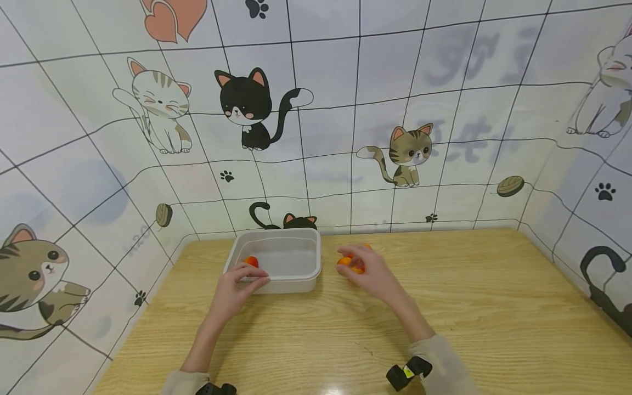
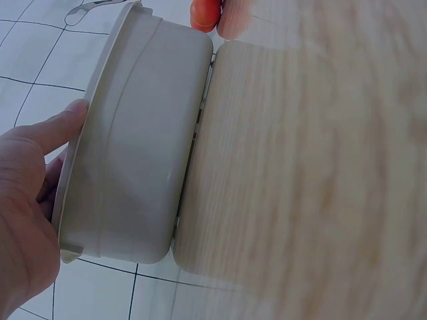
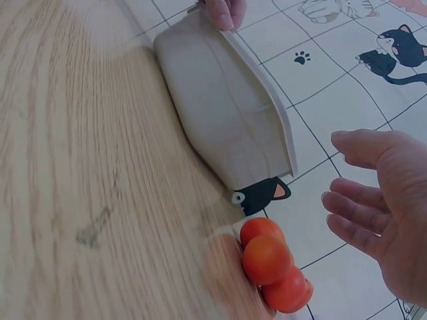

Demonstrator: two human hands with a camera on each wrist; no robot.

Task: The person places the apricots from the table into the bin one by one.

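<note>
A white plastic box (image 1: 290, 286) stands at the back left of the wooden table. My left hand (image 1: 234, 287) holds its near rim at the left, the thumb on the outer wall and the other fingers over the edge. Inside the box, close to those fingers, lies one red tomato (image 1: 252, 261). Right of the box sits a cluster of several small orange-red tomatoes (image 3: 267, 260) on the table. Over this cluster is my right hand (image 1: 373, 276), thumb and fingers spread apart. In the right wrist view that hand (image 3: 393, 207) shows nothing between its fingers.
A light wall covering (image 1: 326, 131) with grid lines and cartoon cats rises behind and beside the table (image 1: 484, 296). The box's far edge is close to this back wall. Dark wrist devices (image 1: 408, 373) sit at both sleeves.
</note>
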